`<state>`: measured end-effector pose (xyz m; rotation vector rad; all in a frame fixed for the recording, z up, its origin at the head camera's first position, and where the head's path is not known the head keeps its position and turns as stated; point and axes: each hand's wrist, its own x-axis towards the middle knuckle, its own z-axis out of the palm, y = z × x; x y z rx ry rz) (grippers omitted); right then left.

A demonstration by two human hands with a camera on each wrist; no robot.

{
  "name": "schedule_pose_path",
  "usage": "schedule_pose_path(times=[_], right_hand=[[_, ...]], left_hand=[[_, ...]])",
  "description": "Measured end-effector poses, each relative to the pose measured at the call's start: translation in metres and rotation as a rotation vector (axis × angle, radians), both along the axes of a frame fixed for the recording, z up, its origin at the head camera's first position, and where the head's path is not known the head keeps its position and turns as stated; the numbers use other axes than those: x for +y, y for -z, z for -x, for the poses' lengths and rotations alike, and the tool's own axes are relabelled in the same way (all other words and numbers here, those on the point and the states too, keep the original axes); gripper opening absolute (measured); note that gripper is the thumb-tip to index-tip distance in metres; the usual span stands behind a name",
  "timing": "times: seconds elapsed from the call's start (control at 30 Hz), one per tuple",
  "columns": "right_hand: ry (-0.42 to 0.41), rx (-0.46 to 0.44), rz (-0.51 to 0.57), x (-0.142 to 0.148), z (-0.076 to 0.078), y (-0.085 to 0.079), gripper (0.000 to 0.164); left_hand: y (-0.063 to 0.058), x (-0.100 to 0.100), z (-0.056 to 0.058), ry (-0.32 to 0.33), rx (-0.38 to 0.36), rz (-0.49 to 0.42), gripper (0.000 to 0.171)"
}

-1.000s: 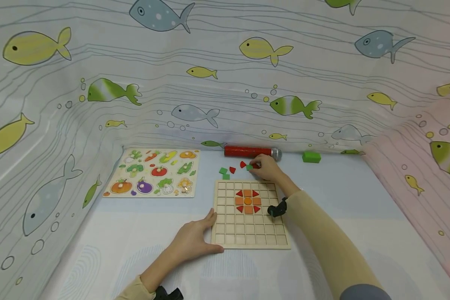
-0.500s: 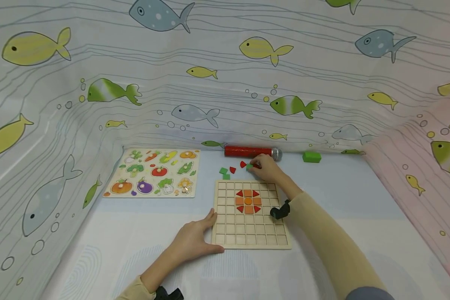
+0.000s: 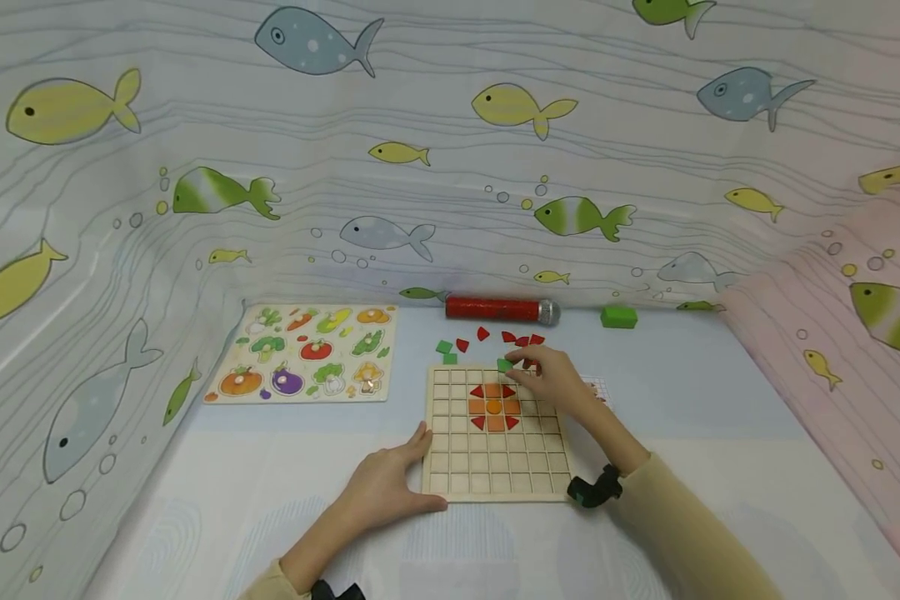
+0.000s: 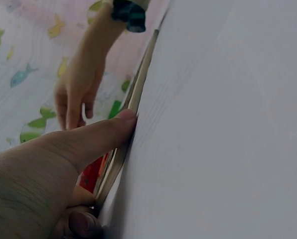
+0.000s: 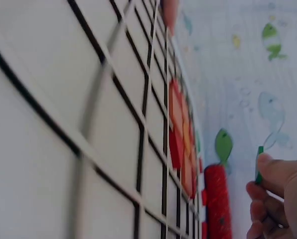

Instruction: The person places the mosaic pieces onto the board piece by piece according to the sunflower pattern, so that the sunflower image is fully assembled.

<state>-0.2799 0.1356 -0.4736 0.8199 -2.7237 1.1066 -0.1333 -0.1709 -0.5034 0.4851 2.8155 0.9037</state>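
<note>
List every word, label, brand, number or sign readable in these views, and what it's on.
None can be read.
Printed sheet, partly behind the right arm: small colored marks, too small to read.
Red microphone: no lettering can be made out.
Wooden grid board: grid lines and colored pieces, no legible text.
Vegetable puzzle: pictures; no legible text.
Green piece in the right hand: no legible marks.

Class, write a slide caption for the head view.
Right hand pinches a green tile near the far edge of a wooden grid board; left hand touches its near-left corner.
</note>
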Motion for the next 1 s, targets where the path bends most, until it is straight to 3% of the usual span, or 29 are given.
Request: schedule_pose_path(times=[0.17, 0.37, 0.63, 0.8, 1.0], right_hand=[[-0.007, 0.069, 0.052, 0.004, -0.037, 0.0, 0.027], [-0.014, 0.133, 0.06, 0.011, -0.065, 0.0, 0.025], [-0.101, 0.25, 0.078, 0.011, -0.086, 0.012, 0.025], [-0.148, 0.225, 0.101, 0.006, -0.096, 0.023, 0.026], [-0.14, 0.206, 0.035, 0.0, -0.101, 0.038, 0.018]], left_hand=[[0.004, 0.001, -0.001, -0.009, 0.008, -0.005, 0.106], [0.004, 0.001, -0.001, -0.022, 0.013, -0.009, 0.106], [0.003, 0.0, -0.001, -0.028, 0.014, -0.007, 0.105], [0.002, 0.001, 0.0, -0.017, 0.019, -0.003, 0.105], [0.001, 0.001, 0.0, -0.006, 0.018, 0.003, 0.105]])
